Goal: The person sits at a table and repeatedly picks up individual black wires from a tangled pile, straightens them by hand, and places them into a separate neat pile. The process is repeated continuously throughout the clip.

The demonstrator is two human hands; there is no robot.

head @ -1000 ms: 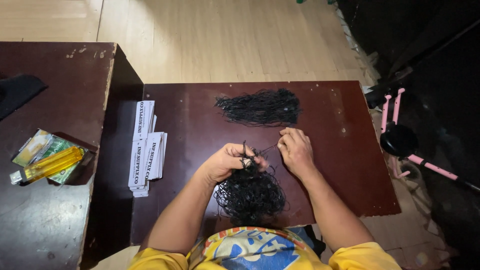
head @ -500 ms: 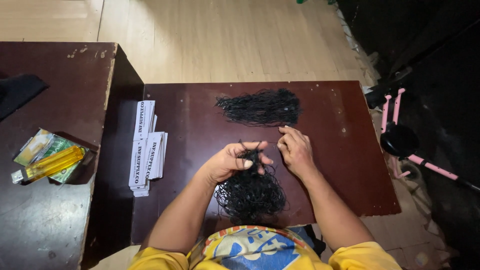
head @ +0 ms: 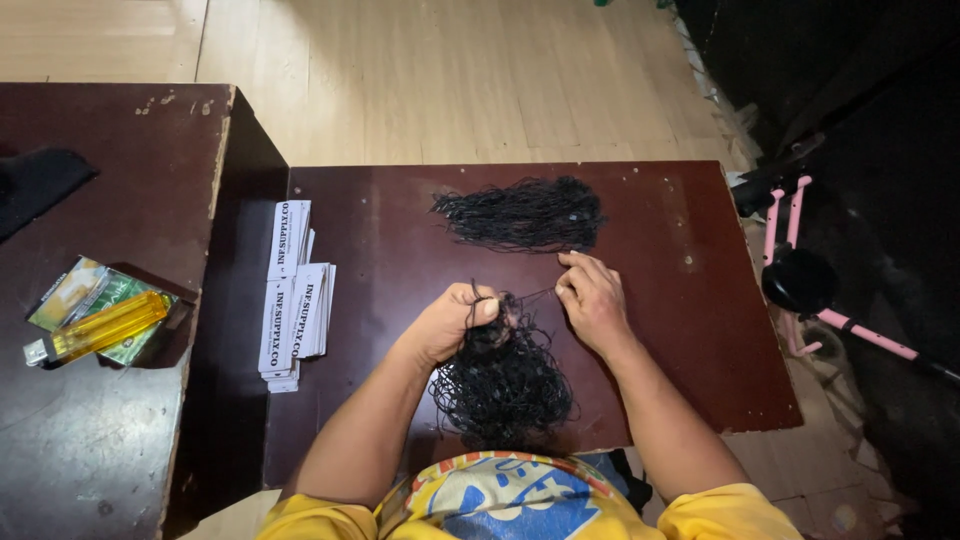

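Roughly midway: a sorted pile of black strands [head: 525, 213] lies near the table [head: 700, 340] far edge. Left hand [head: 452, 318] grasps the tangled bundle [head: 500, 385] at the near edge; right hand [head: 592, 297] pinches one strand out. Most of it is unsorted.

Right hand [head: 592, 300] fingertip grip on thin strand too small to tell, black cloth [head: 40, 185] cut off at left edge

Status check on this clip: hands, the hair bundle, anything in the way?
Left hand shut on tangled black curly hair bundle. Right hand pinching one thin strand from it. Second black hair bundle lies apart, farther up the dark brown table. Nothing obstructing.
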